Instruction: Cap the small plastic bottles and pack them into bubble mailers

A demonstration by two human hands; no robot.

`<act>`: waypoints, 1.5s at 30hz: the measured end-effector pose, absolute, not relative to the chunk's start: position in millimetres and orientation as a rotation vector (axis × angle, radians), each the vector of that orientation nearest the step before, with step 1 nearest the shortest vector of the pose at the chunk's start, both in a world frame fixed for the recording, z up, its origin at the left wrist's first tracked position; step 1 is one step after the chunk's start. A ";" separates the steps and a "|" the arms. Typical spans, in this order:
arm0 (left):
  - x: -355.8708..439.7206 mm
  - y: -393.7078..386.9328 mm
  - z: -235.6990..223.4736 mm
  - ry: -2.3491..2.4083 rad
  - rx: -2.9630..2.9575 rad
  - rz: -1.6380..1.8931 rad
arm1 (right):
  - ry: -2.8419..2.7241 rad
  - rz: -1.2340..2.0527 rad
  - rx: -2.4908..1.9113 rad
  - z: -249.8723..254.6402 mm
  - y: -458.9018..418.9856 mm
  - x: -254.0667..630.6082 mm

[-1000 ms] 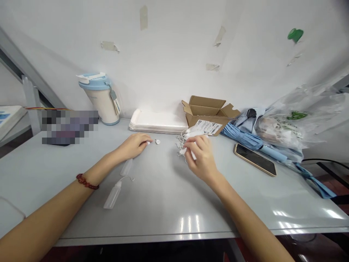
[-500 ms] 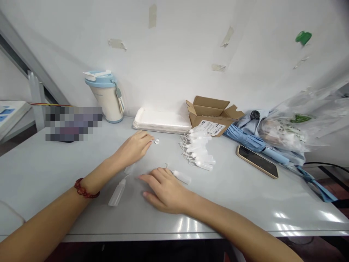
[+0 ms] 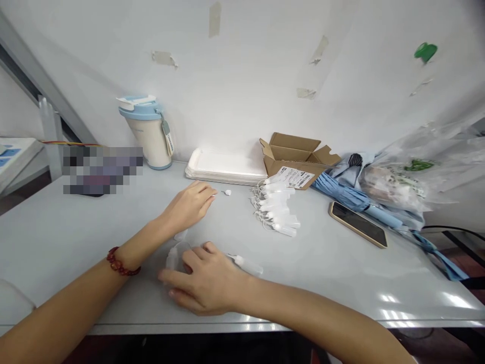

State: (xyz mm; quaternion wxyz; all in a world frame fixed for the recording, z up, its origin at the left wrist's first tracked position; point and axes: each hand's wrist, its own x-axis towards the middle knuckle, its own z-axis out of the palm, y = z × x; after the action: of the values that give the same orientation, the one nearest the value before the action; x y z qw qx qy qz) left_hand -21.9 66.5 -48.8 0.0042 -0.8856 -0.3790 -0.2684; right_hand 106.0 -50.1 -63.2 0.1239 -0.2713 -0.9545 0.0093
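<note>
My left hand (image 3: 191, 205) lies over the tabletop with its fingers curled together. A bit of white shows at its fingertips, too small to name. Just beyond them is a small white cap (image 3: 227, 192) with a thin tip. My right hand (image 3: 208, 280) reaches over a small clear squeeze bottle (image 3: 172, 259), its index finger covering the lower end and its thumb closing in below. Another squeeze bottle (image 3: 248, 265) lies close behind that hand. Part of a third clear piece (image 3: 181, 234) shows beneath my left wrist.
Several capped squeeze bottles (image 3: 278, 205) lie in a row before an open cardboard box (image 3: 291, 156). White trays (image 3: 227, 167) are stacked by the wall. A tumbler (image 3: 146, 136) stands at left. On the right are a phone (image 3: 358, 224), a blue umbrella (image 3: 337, 192) and plastic bags (image 3: 401, 177).
My right hand has moved left and nearer to me, onto the bottle, which now points more straight away from me. The bottle behind it has shifted nearer. The cap has moved slightly right.
</note>
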 end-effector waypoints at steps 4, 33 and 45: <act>-21.2 64.4 -48.0 -1.228 -2.790 -0.863 | -2.769 0.006 -0.799 -65.7 -48.6 109.3; -9.7 34.1 -24.2 -2.351 -2.821 -1.848 | -1.969 0.364 -1.018 -68.4 -12.0 199.6; -1.7 25.8 -25.3 -2.466 -3.058 -2.057 | -1.617 1.197 -0.997 -61.8 -24.5 188.2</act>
State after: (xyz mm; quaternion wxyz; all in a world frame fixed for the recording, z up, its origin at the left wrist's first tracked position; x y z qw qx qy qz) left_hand -1.7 25.8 -25.3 -0.6024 -0.5504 -0.4440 -0.3703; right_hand 188.2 -24.5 -61.8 0.4334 -0.4002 -0.6489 0.4806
